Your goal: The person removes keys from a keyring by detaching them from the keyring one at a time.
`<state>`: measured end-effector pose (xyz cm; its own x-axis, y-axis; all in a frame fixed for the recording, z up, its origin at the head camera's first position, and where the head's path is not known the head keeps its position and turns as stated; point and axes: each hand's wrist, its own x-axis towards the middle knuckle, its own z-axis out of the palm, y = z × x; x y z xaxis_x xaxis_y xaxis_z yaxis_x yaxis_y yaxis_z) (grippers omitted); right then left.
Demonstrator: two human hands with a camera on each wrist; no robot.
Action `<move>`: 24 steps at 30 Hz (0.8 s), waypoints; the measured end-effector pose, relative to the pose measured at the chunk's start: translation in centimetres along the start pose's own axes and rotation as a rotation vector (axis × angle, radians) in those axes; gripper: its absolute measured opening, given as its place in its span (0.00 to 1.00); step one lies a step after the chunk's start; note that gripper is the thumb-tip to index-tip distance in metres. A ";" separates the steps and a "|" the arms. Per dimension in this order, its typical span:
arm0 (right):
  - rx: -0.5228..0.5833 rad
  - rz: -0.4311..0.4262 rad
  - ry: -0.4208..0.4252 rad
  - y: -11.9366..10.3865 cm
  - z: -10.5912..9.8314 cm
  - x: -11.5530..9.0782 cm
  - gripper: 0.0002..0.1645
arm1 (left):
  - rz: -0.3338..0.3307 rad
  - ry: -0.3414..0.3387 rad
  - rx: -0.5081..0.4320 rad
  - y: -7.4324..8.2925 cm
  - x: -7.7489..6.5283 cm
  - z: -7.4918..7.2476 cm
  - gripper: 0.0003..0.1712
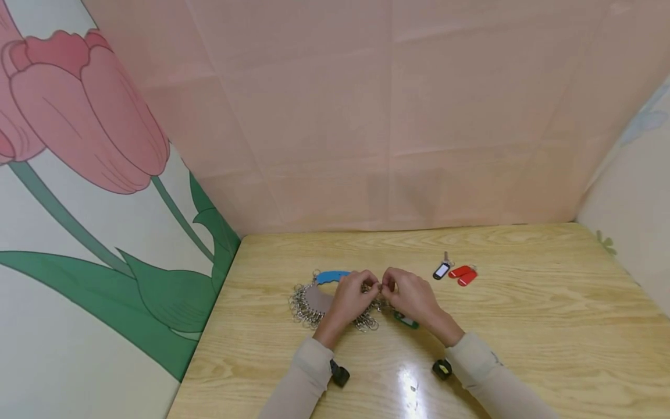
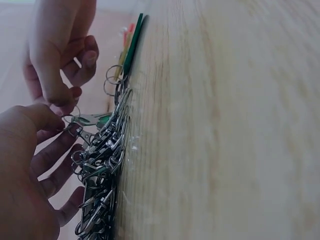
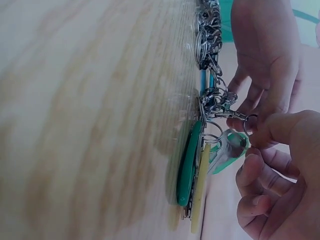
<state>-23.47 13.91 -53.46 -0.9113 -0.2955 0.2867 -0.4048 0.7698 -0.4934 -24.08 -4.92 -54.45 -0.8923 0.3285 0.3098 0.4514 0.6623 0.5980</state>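
Note:
Both hands meet over the right end of a key holder with a blue grip (image 1: 332, 276) and a fringe of metal snap hooks (image 1: 303, 308). The left hand (image 1: 352, 298) pinches a small metal key ring (image 3: 248, 125) at the end of one snap hook (image 3: 227, 114). From the other side, the right hand (image 1: 413, 295) pinches the same ring between thumb and index finger. A key tag with a green edge (image 3: 227, 162) hangs by the fingers; its join to the ring is partly hidden. On the table below lie a green tag (image 3: 187, 167) and a yellow tag (image 3: 201, 190).
Farther back to the right, a black-framed tag with a key (image 1: 441, 270) and red key tags (image 1: 463, 274) lie on the wooden table (image 1: 549, 302). A pink cloth wall (image 1: 392, 116) rises behind it, and a tulip-printed wall (image 1: 104, 250) stands on the left.

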 end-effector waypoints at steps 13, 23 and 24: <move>-0.005 -0.006 -0.022 0.0 -0.2 -0.2 0.05 | 0.031 0.012 0.030 0.0 0.0 0.3 0.05; -0.018 -0.047 0.006 -0.2 -0.2 -0.1 0.07 | 0.012 0.014 0.030 0.0 0.0 0.1 0.05; -0.017 -0.049 0.007 -0.2 -0.3 -0.1 0.07 | 0.010 0.015 0.028 0.0 0.1 0.2 0.05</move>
<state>-23.27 13.91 -53.17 -0.8901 -0.3290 0.3154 -0.4471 0.7643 -0.4647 -24.13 -4.81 -54.55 -0.8875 0.3251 0.3266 0.4596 0.6777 0.5741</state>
